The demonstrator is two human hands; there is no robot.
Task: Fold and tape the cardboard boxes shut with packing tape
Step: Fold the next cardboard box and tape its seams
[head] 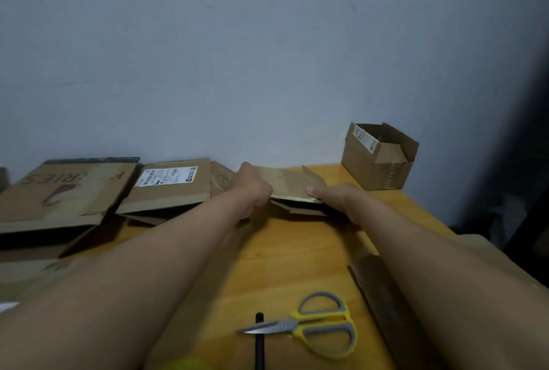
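You're barely started: your left hand and right hand both grip a flattened box at the table's far edge, other flat boxes wait leftward (one box stands open, untaped), and no tape is applied.

Leaving bare wooden table open between the two forearms. Blocking the near edge: scissors and a black pen. Crowding the left: flattened cartons. Standing at the far right corner, against the wall: an open small box.
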